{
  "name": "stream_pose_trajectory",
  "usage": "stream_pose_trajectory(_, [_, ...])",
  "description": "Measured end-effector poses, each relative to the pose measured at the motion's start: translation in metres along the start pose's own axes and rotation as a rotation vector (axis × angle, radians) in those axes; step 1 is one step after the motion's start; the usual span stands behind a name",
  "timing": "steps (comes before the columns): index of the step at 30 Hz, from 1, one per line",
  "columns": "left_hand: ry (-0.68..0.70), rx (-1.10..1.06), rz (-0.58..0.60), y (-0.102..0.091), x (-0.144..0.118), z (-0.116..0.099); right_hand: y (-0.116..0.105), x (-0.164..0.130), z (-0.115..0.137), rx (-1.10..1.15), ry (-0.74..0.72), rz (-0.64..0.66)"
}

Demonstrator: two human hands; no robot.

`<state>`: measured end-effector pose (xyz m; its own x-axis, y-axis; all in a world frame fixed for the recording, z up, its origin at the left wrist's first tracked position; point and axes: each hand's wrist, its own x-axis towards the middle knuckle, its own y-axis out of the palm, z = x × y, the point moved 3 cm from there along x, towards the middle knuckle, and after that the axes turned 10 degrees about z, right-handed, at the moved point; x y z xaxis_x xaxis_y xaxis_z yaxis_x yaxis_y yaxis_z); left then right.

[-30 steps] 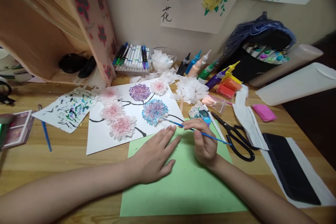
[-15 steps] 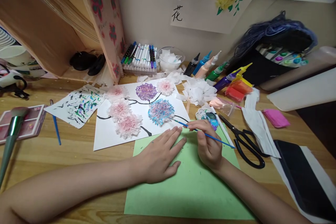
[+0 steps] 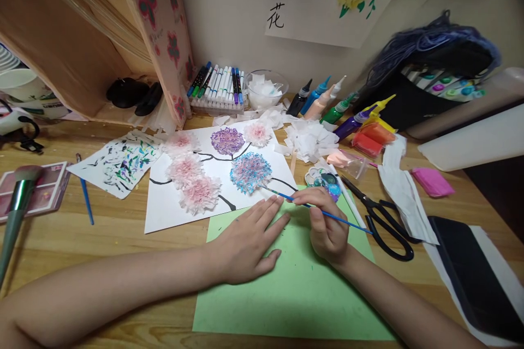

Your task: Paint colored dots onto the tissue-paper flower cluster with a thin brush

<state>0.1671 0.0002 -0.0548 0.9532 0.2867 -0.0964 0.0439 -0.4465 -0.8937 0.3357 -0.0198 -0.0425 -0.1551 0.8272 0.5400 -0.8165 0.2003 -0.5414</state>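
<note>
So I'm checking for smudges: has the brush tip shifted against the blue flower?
No. The brush tip touches the blue flower at its lower right edge, as before.

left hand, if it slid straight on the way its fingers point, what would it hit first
The left hand lies flat on the green paper, fingers pointing up and right. Going straight on, it would likely first meet the thin blue paintbrush held by the right hand.
</note>
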Motion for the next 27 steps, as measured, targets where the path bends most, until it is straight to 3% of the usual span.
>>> stream_pose_trajectory(11, [-0.006,0.01,0.019,-0.0008,0.0003,-0.0007,-0.003,-0.0006,-0.0016,-0.005,0.003,-0.018])
stream_pose_trajectory(17, [0.0,-0.012,-0.002,0.0005,0.0002,0.0004,0.0001,0.0009,-0.0009,-0.028,-0.001,0.037])
stream_pose_trajectory(23, [0.0,-0.016,-0.023,0.0016,0.0001,0.0009,-0.003,-0.0021,-0.0026,-0.007,0.015,-0.04])
stream_pose_trajectory(27, [0.001,-0.011,-0.023,0.0015,0.0001,0.0007,-0.0027,-0.0022,-0.0021,-0.019,0.004,-0.021])
